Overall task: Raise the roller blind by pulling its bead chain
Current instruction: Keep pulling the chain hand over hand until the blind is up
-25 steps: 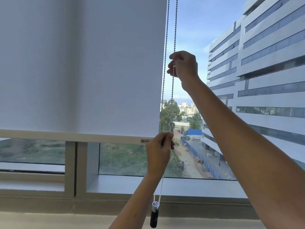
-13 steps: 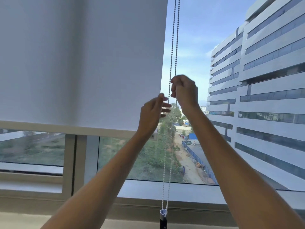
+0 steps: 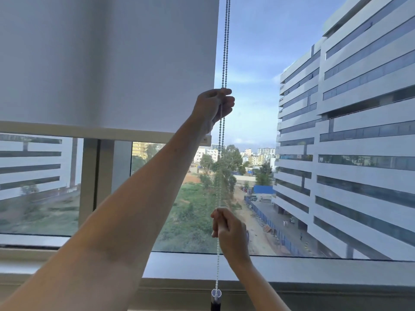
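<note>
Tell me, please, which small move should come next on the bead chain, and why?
Probably the left hand, gripping the bead chain high up, should pull down while the right hand, already low near the sill, lets go to reach up. The roller blind covers the upper window, its bottom bar partway down.

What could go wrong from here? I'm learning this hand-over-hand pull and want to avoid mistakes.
1. The chain is a loop with two strands running close together; the left hand seems to pinch only one, so grabbing the wrong strand would probably lower the blind.
2. If the right hand, low on the chain, lets go abruptly, the weight may swing into the glass.
</note>
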### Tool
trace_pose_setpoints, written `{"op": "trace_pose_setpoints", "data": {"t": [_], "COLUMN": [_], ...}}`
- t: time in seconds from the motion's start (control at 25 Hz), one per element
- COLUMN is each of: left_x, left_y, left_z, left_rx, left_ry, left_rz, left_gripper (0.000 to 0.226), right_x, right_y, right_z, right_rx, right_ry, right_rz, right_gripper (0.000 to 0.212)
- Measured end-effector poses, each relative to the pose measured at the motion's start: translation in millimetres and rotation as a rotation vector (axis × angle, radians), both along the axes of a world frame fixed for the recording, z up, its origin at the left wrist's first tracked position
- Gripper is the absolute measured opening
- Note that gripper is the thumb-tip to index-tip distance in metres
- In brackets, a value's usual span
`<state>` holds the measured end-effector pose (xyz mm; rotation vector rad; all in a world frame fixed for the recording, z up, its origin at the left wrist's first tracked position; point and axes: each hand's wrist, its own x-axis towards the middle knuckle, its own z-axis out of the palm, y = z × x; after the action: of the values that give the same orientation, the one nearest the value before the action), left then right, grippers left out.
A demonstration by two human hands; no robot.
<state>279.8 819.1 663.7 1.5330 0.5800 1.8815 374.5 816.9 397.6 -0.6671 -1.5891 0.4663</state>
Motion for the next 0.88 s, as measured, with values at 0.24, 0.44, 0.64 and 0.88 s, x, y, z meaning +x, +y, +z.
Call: {"op": "trace_pose_setpoints", "data": {"t": [0.24,0.44,0.64,0.88], "left_x": [-3,-5,-10,-21], "left_y": [3,-3,-6,-6], "left_z": [-24,-27,-66,-163], "left_rx": [0.038,0.075,0.063,0.029], "left_ry": [-0.057,-0.077,-0.069,0.005], "left_rz": [-0.059,-0.074,-0.061,0.042], "left_gripper": [0.021,0.024,0.024,0.024], "right_x": [8,17,29,8], "right_y": [3,0,3,7], "right_z": [-22,8,105,219], "right_rx": [-0.055,0.036,0.149,0.111], "right_ry": [-0.001,-0.112,0.098,0.114], "right_rz": [0.074,0.005,-0.086,0.121], "right_gripper": [0.03,0.016,0.018,0.01]}}
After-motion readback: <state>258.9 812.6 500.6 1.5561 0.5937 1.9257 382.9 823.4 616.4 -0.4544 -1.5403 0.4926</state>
